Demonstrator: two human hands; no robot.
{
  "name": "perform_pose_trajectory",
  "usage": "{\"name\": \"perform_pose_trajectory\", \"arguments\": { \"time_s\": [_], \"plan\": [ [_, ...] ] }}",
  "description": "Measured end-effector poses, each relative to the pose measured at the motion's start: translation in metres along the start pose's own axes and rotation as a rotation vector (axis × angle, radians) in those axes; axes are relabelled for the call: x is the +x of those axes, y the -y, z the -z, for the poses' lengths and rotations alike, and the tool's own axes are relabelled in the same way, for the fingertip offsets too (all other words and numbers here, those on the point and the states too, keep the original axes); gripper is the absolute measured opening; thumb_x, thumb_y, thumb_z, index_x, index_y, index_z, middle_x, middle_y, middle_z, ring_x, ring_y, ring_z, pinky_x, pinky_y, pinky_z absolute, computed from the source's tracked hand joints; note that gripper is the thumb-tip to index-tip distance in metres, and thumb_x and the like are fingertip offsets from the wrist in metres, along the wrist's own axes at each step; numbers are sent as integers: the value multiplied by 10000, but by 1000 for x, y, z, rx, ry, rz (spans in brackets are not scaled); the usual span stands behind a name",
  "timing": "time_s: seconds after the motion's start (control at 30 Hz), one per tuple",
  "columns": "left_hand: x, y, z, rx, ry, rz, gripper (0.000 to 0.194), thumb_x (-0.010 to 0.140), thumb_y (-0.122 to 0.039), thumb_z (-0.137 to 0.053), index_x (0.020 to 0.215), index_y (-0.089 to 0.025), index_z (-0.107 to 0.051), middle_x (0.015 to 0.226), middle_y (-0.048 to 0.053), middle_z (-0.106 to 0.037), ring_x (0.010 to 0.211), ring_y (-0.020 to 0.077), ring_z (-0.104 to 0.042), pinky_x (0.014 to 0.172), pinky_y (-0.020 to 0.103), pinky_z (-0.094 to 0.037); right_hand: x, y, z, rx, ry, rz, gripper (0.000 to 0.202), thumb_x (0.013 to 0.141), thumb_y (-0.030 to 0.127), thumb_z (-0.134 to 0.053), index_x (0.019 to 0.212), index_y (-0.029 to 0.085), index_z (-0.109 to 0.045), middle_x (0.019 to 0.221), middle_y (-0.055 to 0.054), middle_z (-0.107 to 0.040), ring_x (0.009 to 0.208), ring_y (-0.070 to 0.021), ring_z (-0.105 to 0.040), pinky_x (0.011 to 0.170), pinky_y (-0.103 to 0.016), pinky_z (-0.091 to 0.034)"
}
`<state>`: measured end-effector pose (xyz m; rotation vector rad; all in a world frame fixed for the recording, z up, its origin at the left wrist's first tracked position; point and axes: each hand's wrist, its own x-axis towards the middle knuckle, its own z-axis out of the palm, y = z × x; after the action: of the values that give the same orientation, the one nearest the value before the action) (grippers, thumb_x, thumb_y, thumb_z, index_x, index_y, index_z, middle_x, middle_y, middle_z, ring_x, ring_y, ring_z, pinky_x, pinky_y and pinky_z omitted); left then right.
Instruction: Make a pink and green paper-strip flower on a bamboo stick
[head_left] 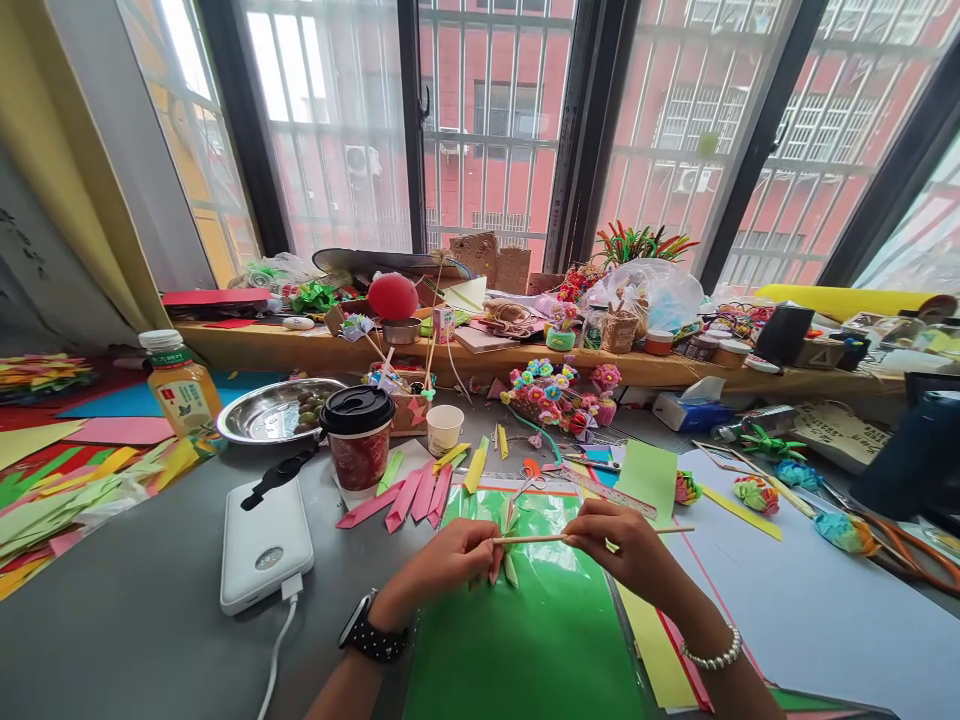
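A thin wooden stick (531, 540) lies level between my two hands, over a green plastic-covered sheet (525, 640). My left hand (454, 560) is closed in a pinch at the stick's left end. Pale green and pink folded paper strips (511, 571) fan out above and below that end, against the left fingers; how they are joined is hidden. Farther along the stick, my right hand (626, 548) pinches it between thumb and fingers, and the free end sticks out to the right. Pink folded strips (407, 497) rest beyond my left hand.
A white power bank (266, 545) with a cable and a lidded coffee cup (358, 440) stand at left. Behind are a paper cup (445, 430), a steel plate (247, 412) and small scissors (529, 483). Paper flowers (847, 532) and orange-handled scissors (911, 555) lie right.
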<state>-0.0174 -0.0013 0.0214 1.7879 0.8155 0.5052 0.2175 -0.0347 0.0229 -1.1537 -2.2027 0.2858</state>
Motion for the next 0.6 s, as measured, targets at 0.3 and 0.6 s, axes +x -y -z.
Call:
{"name": "perform_pose_trajectory", "arguments": {
  "time_s": [0.3,0.6],
  "plan": [
    [0,-2,-3,55,45,-31,186,667,-259,-345,537,-172,-445,513,-36,-386,476,100,-341,463,208,-257,2,4,-6,-139,-45,-26,375,818,472,-450,655,183,-625,572,8,-531,484,-89,-455,477,-196,-324],
    [3,-2,-7,296,-45,-85,185,634,-269,-294,499,-178,-380,509,-25,-355,525,122,-353,510,234,-226,2,7,-5,-285,-74,32,496,858,506,-322,634,181,-624,548,2,-527,462,-89,-456,458,-203,-280]
  ]
}}
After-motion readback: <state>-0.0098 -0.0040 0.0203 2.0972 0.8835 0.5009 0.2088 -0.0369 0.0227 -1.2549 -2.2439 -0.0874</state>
